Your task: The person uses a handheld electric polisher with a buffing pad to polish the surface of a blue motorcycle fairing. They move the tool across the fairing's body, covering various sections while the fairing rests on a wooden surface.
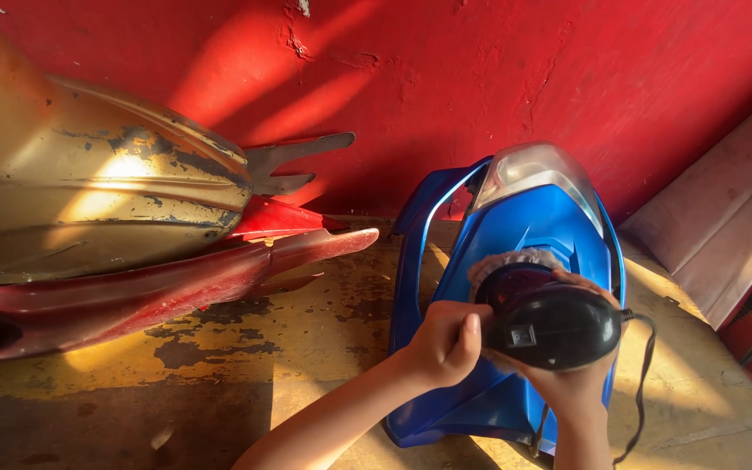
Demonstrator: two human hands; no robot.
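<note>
A glossy blue motorcycle front fairing (520, 231) with a clear headlight lens (533, 170) at its far end lies on a worn yellow table (245, 348). A black electric polisher (550, 324) rests on the blue panel, its fluffy pad (515, 261) pressed against the surface. My left hand (447, 341) grips the polisher's left side. My right hand (578, 379) wraps around the body from below and the right. A black cord (644, 383) runs from the tool toward me.
A worn gold fuel tank (89, 191) and red body panels (176, 278) lie at the left of the table. A red painted wall (446, 78) stands behind. A pale slanted board (724, 218) leans at the right.
</note>
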